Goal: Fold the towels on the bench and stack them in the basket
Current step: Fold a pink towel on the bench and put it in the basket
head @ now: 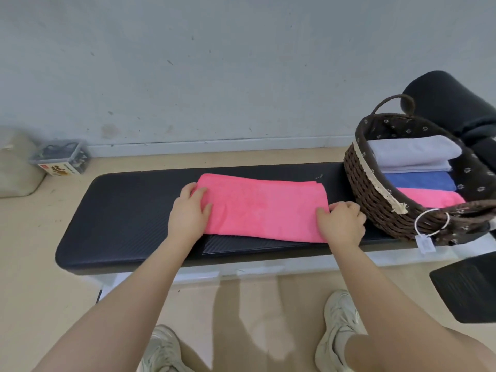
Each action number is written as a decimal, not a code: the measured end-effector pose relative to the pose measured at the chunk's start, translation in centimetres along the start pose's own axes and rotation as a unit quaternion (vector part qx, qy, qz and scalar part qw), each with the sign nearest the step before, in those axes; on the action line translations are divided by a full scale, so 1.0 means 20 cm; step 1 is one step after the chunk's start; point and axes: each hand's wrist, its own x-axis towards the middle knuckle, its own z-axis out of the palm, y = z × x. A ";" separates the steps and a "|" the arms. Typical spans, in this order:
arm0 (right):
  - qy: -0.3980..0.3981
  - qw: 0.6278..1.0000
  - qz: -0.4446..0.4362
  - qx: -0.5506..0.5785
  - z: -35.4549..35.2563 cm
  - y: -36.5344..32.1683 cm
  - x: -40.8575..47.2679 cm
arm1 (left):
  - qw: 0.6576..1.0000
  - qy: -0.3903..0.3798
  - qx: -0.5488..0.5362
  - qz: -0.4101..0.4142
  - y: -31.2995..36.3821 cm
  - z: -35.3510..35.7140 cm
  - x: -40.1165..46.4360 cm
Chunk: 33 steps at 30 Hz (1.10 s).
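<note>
A pink towel [261, 206], folded into a long rectangle, lies flat on the black padded bench [120, 210]. My left hand [189, 210] grips the towel's left end, fingers curled over its edge. My right hand [342, 224] pinches the towel's near right corner. At the bench's right end stands a dark brown wicker basket [373, 200] with a flowered lining. Inside it lie folded towels: a grey one [413, 154] at the back, a blue one [421, 181] in the middle and a pink one [429, 200] at the front.
A white tag on a loop [426, 242] hangs from the basket's front. A black padded roll [451, 103] sits behind the basket, and a black pad [467, 285] juts out at lower right. On the floor at left are a clear box [61, 157] and a pale sack [16, 162]. My shoes [341, 326] stand before the bench.
</note>
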 end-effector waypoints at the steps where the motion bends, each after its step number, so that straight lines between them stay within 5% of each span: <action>1: -0.012 1.000 0.000 -0.023 0.00 -0.01 -0.02 | 1.000 0.001 0.023 0.003 0.01 0.00 -0.02; 6: -0.029 0.997 -0.074 -0.013 -0.02 -0.04 0.00 | 0.999 -0.020 0.031 -0.010 0.02 -0.01 -0.15; 9: -0.061 0.988 -0.037 0.138 -0.06 -0.03 0.04 | 0.996 -0.017 0.087 -0.017 0.05 -0.03 -0.25; 13: -0.088 0.968 0.029 0.234 -0.06 -0.04 0.05 | 0.971 0.084 0.211 0.073 0.15 -0.03 -0.27; 18: -0.174 0.893 0.113 0.399 -0.12 -0.09 0.02 | 0.965 -0.154 0.114 0.180 0.32 0.09 -0.19; 20: -0.213 0.868 0.130 0.430 -0.17 -0.11 0.02 | 0.959 -0.187 0.115 0.179 0.35 0.17 -0.16; 25: -0.235 0.887 -0.018 0.398 -0.28 -0.20 -0.05 | 0.949 -0.195 0.171 0.177 0.37 0.23 -0.09; 29: -0.275 0.896 -0.131 0.323 -0.30 -0.36 -0.19 | 0.956 -0.222 -0.070 0.177 0.31 0.09 -0.12; 33: -0.256 0.916 -0.241 0.193 -0.17 -0.51 -0.34 | 0.973 -0.073 -0.177 0.128 0.14 -0.07 -0.17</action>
